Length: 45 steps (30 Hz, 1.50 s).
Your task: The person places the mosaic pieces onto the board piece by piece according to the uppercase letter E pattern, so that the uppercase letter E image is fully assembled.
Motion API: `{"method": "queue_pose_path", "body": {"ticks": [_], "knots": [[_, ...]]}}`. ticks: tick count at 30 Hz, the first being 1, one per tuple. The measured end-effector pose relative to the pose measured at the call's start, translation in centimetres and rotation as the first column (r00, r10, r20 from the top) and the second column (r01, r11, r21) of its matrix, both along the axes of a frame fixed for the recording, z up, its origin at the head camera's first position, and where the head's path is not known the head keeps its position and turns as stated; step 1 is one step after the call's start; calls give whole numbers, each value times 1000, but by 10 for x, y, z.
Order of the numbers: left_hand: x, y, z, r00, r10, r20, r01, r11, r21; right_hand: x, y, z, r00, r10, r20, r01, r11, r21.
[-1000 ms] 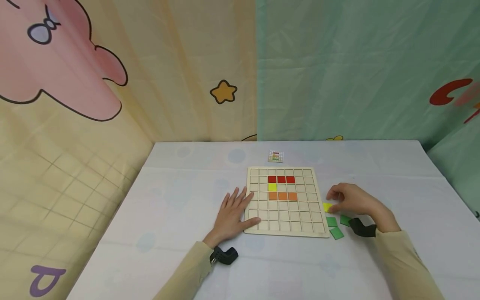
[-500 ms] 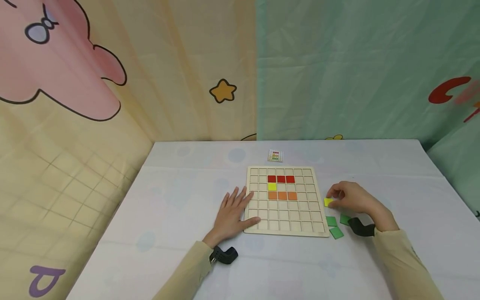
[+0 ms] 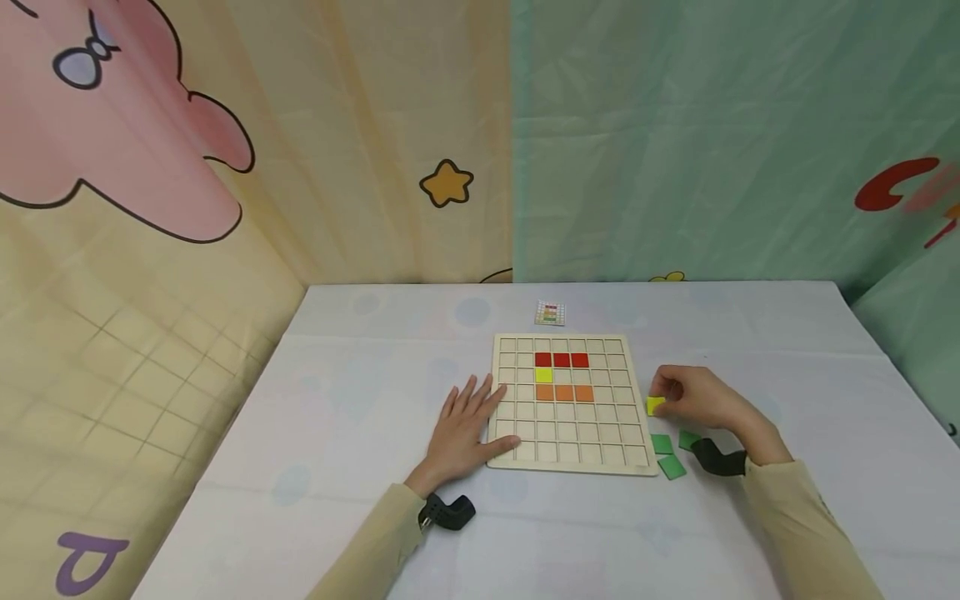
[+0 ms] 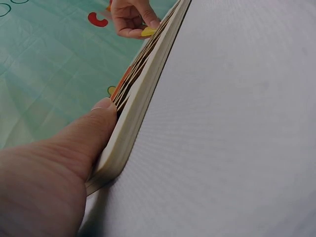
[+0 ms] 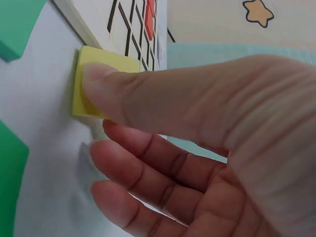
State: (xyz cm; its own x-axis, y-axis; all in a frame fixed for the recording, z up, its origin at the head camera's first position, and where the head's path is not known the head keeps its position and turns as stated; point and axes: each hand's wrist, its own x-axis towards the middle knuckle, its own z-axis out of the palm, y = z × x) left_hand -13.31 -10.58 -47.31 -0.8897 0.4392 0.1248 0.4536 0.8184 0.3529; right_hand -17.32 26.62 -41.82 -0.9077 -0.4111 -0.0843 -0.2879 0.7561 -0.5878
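Note:
A wooden grid board (image 3: 576, 432) lies on the table, bearing a row of red tiles (image 3: 562, 360), one yellow tile (image 3: 543, 375) and a row of orange tiles (image 3: 565, 392). My left hand (image 3: 461, 429) rests spread at the board's left edge, thumb and a fingertip over the rim. Just off the right edge, my right hand (image 3: 701, 400) pinches a second yellow tile (image 3: 655, 406). In the right wrist view the thumb lies across that tile's face, tilted up close to the board's edge; the index finger is hidden behind it.
Several green tiles (image 3: 672, 467) lie flat beside the board's lower right corner, below the right hand. A small pattern card (image 3: 551, 313) sits behind the board. The table (image 3: 360, 417) ends at printed curtains (image 3: 675, 167) at the back.
My right hand has lifted the yellow tile from the table and tilted it, shifting slightly left toward the board. The left hand stays in place.

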Motion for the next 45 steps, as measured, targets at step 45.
{"method": "queue_pose_path", "body": {"ticks": [45], "knots": [[0, 1, 1, 1000, 12, 27, -11, 1000, -20, 8, -138, -13, 983, 11, -184, -24, 997, -67]]}}
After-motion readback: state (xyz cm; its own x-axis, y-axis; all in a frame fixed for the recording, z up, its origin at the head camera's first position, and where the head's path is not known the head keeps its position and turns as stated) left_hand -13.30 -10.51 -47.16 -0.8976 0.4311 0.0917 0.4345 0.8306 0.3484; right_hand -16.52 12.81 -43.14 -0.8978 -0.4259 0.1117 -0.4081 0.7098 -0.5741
